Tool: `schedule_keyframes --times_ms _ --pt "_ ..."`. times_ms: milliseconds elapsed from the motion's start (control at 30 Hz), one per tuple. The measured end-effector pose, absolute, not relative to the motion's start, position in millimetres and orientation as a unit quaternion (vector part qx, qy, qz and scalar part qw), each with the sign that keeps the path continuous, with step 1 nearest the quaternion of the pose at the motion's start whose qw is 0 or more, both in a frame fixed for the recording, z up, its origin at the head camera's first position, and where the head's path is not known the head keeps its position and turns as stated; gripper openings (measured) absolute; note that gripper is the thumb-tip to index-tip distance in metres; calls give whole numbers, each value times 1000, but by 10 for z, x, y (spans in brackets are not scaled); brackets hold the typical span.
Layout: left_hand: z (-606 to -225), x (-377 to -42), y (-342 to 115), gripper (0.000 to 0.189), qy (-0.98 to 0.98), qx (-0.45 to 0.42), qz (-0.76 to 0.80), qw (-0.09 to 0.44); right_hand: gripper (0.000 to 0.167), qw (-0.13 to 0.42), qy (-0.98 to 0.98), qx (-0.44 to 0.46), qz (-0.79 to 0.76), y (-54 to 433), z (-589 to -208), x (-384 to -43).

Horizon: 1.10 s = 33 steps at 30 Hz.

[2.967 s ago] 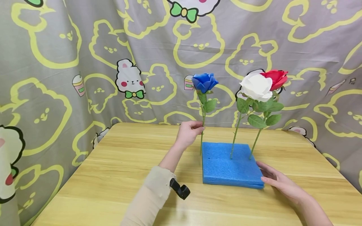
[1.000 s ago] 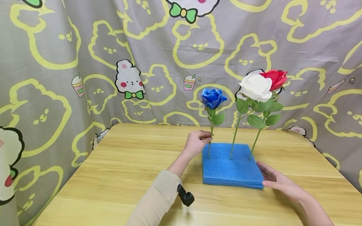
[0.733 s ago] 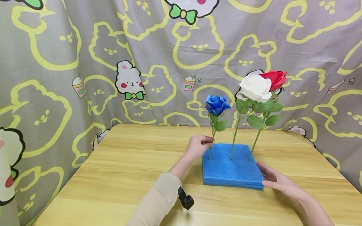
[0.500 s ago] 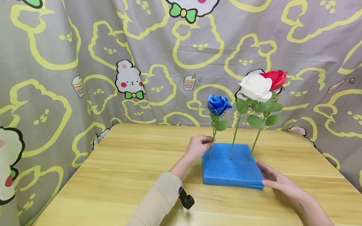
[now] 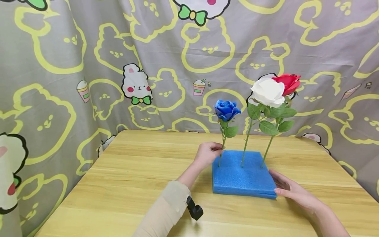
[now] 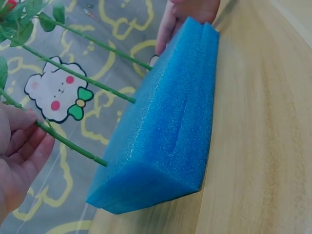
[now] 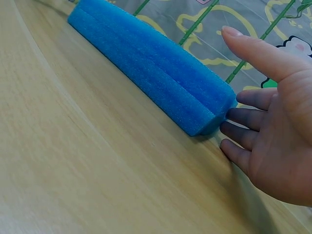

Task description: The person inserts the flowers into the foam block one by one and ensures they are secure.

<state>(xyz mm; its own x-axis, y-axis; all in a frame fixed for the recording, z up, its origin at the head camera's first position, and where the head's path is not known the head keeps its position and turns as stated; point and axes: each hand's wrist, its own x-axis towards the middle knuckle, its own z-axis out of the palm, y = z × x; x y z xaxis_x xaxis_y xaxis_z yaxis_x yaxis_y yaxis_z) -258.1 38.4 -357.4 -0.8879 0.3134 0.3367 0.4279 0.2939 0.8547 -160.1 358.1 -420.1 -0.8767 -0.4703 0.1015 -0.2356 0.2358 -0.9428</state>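
My left hand pinches the green stem of the blue rose between thumb and fingers, low above the foam. That stem's lower end meets the top of the blue foam block near its left edge; in the left wrist view the stem enters the foam. My right hand lies along the block's right side, and in the right wrist view its straight fingers touch the foam's end. A white rose and a red rose stand in the block, right of the blue one.
The block rests on a wooden table. Behind the table hangs a grey curtain with yellow bear outlines. A black wrist camera mount sticks out from my left sleeve.
The blue rose has moved right and down from beside the block, its stem end now in the foam. My left hand has moved with it. The right hand has hardly moved.
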Motion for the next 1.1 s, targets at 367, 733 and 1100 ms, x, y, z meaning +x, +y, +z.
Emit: schedule_keyframes --times_ms 367,733,1100 --pt "-3616 -2580 362 14 -807 -223 -545 40 61 100 778 -231 -575 3597 -4215 -1613" --pt "-3826 -2460 -152 19 -821 -195 -537 7 59 102 795 -210 -560 3557 -4173 -1629" --pt "-3727 -2322 -881 14 -866 -166 -463 87 60 58 884 -190 -424 3458 -3955 -1558"
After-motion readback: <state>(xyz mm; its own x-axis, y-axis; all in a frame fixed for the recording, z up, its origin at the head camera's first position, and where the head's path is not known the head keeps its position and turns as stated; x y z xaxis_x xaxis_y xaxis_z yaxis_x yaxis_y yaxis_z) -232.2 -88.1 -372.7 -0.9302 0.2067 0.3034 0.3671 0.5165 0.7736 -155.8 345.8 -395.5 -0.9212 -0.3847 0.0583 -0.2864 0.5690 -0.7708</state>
